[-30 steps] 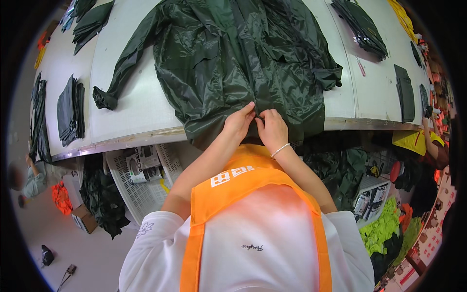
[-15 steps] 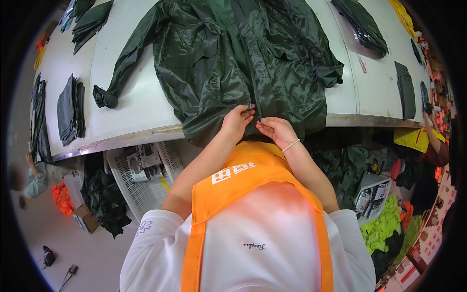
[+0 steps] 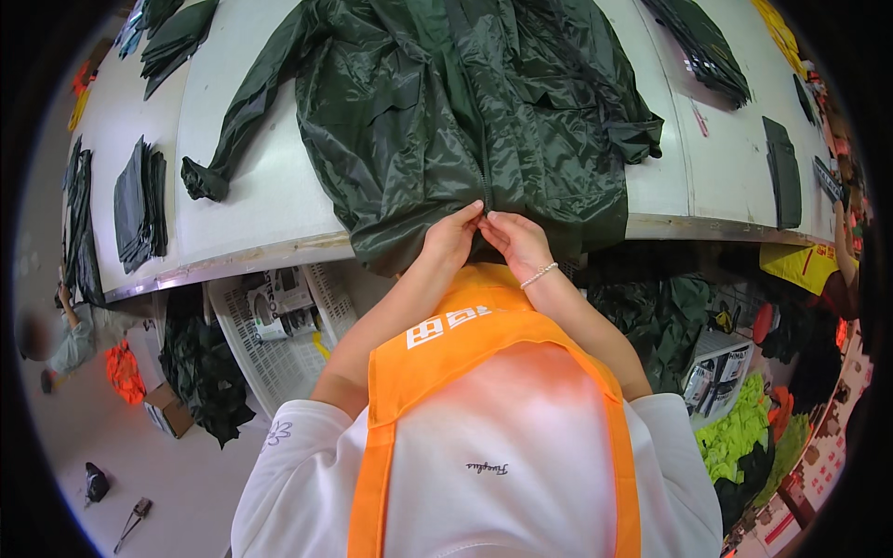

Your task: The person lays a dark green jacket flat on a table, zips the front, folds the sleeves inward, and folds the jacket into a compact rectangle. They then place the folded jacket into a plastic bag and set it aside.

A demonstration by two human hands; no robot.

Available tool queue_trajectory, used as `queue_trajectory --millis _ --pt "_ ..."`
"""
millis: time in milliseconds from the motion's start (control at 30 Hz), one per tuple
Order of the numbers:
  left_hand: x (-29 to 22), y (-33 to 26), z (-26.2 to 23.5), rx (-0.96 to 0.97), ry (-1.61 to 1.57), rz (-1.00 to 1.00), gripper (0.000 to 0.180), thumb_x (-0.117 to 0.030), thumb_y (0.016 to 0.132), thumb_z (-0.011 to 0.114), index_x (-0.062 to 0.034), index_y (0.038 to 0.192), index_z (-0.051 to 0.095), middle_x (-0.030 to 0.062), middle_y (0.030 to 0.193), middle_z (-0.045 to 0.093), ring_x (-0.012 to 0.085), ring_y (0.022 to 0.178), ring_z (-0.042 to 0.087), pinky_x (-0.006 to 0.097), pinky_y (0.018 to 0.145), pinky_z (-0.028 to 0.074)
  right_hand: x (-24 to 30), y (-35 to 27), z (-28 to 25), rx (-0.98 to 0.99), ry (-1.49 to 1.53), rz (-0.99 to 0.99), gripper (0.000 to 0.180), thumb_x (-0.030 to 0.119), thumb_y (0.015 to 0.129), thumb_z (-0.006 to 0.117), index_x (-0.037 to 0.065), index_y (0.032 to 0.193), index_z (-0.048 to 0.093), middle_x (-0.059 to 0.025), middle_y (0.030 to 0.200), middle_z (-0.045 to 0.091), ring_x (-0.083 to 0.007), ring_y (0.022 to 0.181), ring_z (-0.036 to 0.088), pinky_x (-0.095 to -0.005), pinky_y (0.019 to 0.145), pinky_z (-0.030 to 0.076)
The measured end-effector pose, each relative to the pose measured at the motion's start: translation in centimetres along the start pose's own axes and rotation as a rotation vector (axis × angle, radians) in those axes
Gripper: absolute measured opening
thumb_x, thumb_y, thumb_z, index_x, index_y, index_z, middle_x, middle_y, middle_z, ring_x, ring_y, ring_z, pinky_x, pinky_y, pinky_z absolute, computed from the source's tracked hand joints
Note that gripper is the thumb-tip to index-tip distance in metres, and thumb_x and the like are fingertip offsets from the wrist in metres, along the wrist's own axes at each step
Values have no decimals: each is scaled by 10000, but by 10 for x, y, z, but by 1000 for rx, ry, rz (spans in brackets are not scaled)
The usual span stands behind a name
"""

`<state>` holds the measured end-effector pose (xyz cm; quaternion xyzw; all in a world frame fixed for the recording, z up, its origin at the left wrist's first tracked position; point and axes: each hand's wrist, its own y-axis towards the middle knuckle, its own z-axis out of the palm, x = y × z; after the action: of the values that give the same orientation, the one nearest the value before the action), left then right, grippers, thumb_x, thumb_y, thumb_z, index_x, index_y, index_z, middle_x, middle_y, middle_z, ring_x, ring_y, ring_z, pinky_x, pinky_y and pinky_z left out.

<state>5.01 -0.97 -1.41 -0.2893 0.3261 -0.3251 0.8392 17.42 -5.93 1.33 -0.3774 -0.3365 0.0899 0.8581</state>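
A dark green, shiny jacket (image 3: 381, 130) lies spread on the white table, its hem hanging over the near edge. Its front zipper (image 3: 484, 167) runs down the middle to my hands. My left hand (image 3: 453, 234) pinches the left front edge at the zipper's bottom end. Close against it, my right hand (image 3: 517, 244) pinches the other edge at the same spot. The fingertips of both hands nearly touch, and the small zipper parts between them are hidden.
Folded dark green garments (image 3: 139, 205) lie on the table (image 3: 265, 200) at left, with more stacks (image 3: 702, 46) at right. Below the edge stand a white plastic basket (image 3: 265, 349) and heaps of dark cloth (image 3: 200, 372). Other people work at far left and far right.
My right hand has moved left and slightly up, bringing the two front edges together at the zipper's bottom. My left hand stays nearly in place.
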Motion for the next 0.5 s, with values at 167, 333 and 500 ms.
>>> queue_trajectory --millis 167,333,500 --pt "4 -7 12 -77 -23 59 108 -20 831 661 16 917 604 78 907 595 177 897 552 284 834 440 -4 -4 5 -23 75 -46 103 39 849 648 -16 931 618 -106 928 664 -195 900 652 -285 837 526" --pt "8 -15 21 -161 -21 140 118 -20 813 687 13 891 605 75 891 597 169 873 557 281 834 437 -7 -6 9 -29 117 -48 99 38 853 641 -7 939 622 -102 946 663 -196 906 648 -296 858 515" --pt "8 -17 26 -158 -25 145 104 -22 811 691 3 868 608 72 880 602 165 861 562 277 832 435 -6 -8 11 -15 136 -56 98 44 855 640 -4 940 622 -99 950 661 -190 910 644 -295 860 514"
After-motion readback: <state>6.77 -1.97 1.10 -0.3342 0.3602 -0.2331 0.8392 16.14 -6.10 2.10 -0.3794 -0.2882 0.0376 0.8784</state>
